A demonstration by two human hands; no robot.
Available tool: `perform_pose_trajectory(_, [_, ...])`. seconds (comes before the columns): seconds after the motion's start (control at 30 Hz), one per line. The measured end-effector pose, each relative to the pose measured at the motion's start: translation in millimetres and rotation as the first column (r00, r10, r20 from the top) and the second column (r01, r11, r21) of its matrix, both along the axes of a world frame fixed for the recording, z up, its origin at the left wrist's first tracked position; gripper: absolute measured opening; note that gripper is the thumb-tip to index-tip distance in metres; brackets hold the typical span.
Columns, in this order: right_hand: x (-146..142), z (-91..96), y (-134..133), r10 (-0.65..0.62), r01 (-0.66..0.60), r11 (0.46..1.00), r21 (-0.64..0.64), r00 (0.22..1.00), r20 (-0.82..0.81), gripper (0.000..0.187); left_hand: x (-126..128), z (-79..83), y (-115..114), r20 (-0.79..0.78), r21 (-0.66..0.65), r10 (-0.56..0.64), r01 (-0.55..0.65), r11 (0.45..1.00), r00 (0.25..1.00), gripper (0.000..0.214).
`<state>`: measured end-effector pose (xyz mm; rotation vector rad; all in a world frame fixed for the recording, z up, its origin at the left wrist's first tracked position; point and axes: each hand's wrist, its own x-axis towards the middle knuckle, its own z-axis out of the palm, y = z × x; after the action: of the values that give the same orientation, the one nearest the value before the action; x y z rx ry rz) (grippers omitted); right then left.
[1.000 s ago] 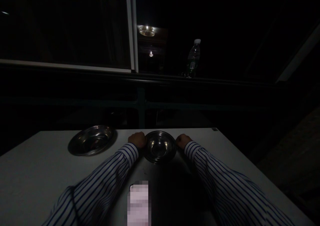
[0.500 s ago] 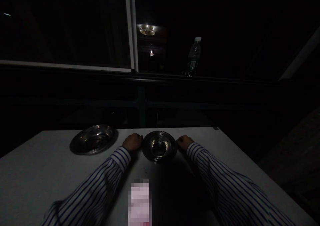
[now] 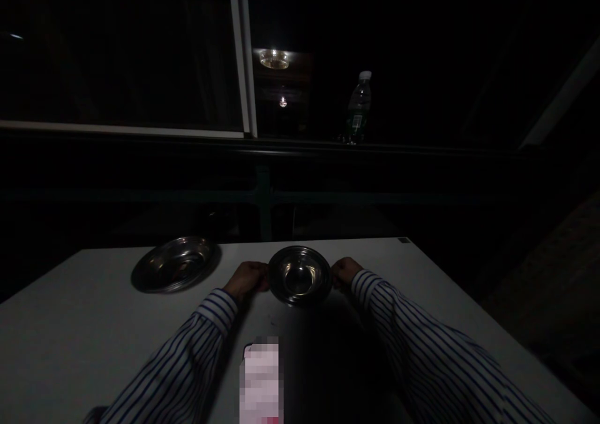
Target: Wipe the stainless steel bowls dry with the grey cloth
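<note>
A shiny metal bowl [image 3: 300, 292] with a wide rim stands upright near the far edge of the white table [image 3: 84, 330]. My left hand [image 3: 248, 278] is closed at the bowl's left rim. On the opposite side, my right hand [image 3: 345, 271] pinches the right rim. Dim light hides part of the fingers of both hands. To the left lies a larger metal basin [image 3: 175, 264], apart from my left hand; something small and reddish shows inside it, too dark to name.
A pixelated pinkish object, perhaps a phone, [image 3: 261, 383] lies at the near side of the table. Beyond the table, a clear plastic bottle [image 3: 359, 108] with a white cap stands on a dark ledge before a window frame [image 3: 241, 55].
My left hand has shifted slightly down and turned at the bowl's rim. The bowl and right hand stay almost in place; the view has moved a little.
</note>
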<state>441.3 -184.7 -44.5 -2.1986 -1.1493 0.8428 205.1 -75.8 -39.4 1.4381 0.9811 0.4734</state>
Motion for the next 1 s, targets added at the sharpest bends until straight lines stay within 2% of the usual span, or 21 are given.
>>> perform_pose_trajectory(0.17, [19, 9.4, -11, -0.046, 0.046, 0.998, 0.038, 0.999, -0.008, 0.025, 22, 4.6, -2, 0.068, -0.048, 0.008, -0.005, 0.999, 0.998, 0.016])
perform_pose_trajectory(0.37, [57, 23.0, -28, -0.154, 0.152, 0.985, 0.078, 0.988, 0.02, 0.023, 71, 6.7, -11, 0.104, -0.076, 0.0, 0.008, 0.997, 0.995, 0.016])
perform_pose_trajectory(0.63, [109, 13.6, -52, -0.269, 0.261, 0.96, 0.1, 0.96, 0.074, 0.019, 135, 0.0, -25, 0.091, -0.079, -0.046, 0.053, 0.995, 0.995, 0.013])
perform_pose_trajectory(0.8, [124, 5.4, -56, -0.325, 0.316, 0.943, 0.102, 0.942, 0.088, 0.019, 154, -3.9, -26, 0.089, -0.051, -0.072, 0.077, 0.996, 0.993, 0.015])
perform_pose_trajectory(1.0, [129, -1.2, -51, -0.327, 0.317, 0.942, 0.11, 0.94, 0.093, 0.021, 160, -6.4, -23, 0.067, -0.009, -0.064, 0.065, 0.998, 0.996, 0.015])
